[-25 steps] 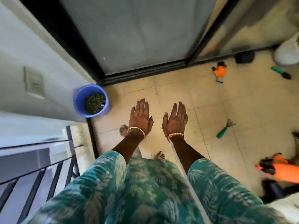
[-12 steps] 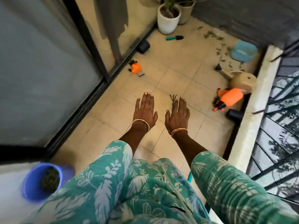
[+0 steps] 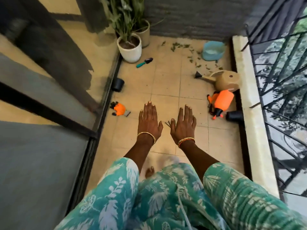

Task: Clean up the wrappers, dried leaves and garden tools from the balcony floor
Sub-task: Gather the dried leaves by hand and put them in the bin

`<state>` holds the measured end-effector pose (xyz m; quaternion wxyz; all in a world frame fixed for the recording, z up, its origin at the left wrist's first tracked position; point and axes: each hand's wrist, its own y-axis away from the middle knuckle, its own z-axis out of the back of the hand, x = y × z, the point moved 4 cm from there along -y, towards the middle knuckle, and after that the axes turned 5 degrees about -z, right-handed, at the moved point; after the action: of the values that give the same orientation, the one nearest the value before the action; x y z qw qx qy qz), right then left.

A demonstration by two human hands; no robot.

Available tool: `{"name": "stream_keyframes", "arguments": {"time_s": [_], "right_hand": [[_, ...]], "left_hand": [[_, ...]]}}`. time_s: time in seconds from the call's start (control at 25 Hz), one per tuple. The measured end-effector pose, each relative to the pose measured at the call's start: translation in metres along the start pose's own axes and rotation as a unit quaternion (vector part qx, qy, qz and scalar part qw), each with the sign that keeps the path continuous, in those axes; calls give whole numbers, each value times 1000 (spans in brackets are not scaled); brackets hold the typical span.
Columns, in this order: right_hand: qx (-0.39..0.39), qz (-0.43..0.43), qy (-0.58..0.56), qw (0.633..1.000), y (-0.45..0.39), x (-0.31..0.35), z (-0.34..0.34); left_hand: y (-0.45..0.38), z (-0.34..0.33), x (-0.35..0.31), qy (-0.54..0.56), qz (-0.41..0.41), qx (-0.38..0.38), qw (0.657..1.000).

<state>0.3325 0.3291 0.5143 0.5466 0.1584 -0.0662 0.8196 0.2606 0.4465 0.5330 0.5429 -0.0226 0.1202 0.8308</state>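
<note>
- The balcony floor [image 3: 166, 83], pale tile, runs ahead of both hands between a sliding glass door on the left and a low parapet with railing [image 3: 282, 90] on the right; everything to be cleared lies on it.
- Two potted plants [image 3: 130, 47] stand far ahead of the left hand against the back wall, probably the source of the litter.
- The tan watering can [image 3: 226, 79] lies tipped on its side ahead and right of the right hand, spout pointing left, touching the parapet base.
- The orange pressure sprayer [image 3: 221, 103] lies just right of the right hand, also on its side, beside a small black pot [image 3: 235, 115].
- A light blue tub [image 3: 213, 50] sits far ahead on the right, near the corner.
- The left hand [image 3: 149, 121] and right hand [image 3: 183, 125] are held out palm-down, fingers straight and spread, side by side but apart, holding nothing and not touching the floor; it reads as a pause before reaching.
- Another black pot [image 3: 118, 84] lies ahead and left by the door track.
- An orange and black garden glove [image 3: 120, 110] lies just left of the left hand.
- A teal-handled trowel [image 3: 144, 62] lies well ahead, near the white pot.
- Dried leaves [image 3: 191, 55] are scattered far ahead, thickest between the plants and the tub.
- Dark tines of a small hand rake [image 3: 168, 124] peek out between the hands; it is likely the nearest pickup.
- No wrappers can be made out.
</note>
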Motion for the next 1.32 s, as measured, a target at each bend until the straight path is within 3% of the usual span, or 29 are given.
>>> {"name": "stream_keyframes", "arguments": {"time_s": [0.4,0.56,0.92,1.32], "right_hand": [[-19,-106,-32,994,-229,2,-8],[7,-113,-28,993,-325,-4,11],[-43,-148,-43,987,-542,-11,30],[-16,-253,-52,966,-758,-27,17]], "left_hand": [[-239,28,18,-19,-58,25,998],[-338,50,6,-3,-66,35,997],[-571,71,-4,-7,-91,43,995],[-813,84,-4,-31,-165,122,978]]}}
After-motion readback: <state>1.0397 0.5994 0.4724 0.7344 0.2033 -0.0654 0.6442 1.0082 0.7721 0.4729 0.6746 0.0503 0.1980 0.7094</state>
